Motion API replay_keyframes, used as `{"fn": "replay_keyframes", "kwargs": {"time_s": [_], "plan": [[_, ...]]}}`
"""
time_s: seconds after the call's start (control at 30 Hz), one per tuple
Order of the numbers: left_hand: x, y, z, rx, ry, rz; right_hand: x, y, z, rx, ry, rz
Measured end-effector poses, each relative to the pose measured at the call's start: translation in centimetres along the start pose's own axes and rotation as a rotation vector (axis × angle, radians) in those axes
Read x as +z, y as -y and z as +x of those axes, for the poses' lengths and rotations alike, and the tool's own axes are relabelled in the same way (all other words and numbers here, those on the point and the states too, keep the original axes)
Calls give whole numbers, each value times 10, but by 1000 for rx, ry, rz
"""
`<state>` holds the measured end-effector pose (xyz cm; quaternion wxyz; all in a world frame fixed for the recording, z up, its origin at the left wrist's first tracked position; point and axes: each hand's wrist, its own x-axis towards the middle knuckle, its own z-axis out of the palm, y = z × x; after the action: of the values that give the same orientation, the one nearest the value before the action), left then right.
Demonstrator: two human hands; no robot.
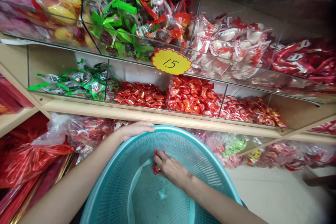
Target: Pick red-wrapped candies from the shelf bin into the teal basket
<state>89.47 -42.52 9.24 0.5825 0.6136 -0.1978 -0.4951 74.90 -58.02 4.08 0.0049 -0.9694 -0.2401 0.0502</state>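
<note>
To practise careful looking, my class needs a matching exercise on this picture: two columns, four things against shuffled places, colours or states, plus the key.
1. basket
2. left hand
3. sign
4. right hand

A. on the basket's rim
B. inside the basket, holding red-wrapped pieces
C. teal, with mesh sides
D. yellow, marked 15

Pairs: 1-C, 2-A, 3-D, 4-B

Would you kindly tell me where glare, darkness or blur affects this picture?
Head view: bright highlights on the red plastic bag at left; head view: upper right corner dark, the pale floor smeared towards the right edge; head view: yellow price tag legible as 15, right hand slightly soft.
</note>
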Motion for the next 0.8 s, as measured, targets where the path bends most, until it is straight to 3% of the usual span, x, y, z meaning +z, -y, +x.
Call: {"fn": "replay_keyframes", "kwargs": {"time_s": [0.33,0.5,0.63,0.7,0.8], "plan": [[2,-2,-1,-10,-8,0,-23,-12,-17,156,57,311],[1,0,-1,-18,-20,6,-14,-4,-21,63,86,300],[0,0,0,-7,-21,20,-7,3,-20,-26,20,136],[0,1,0,-6,-6,15,-6,6,-22,31,-11,71],[-1,2,1,-17,-5,16,-6,8,-31,250,-19,69]]}}
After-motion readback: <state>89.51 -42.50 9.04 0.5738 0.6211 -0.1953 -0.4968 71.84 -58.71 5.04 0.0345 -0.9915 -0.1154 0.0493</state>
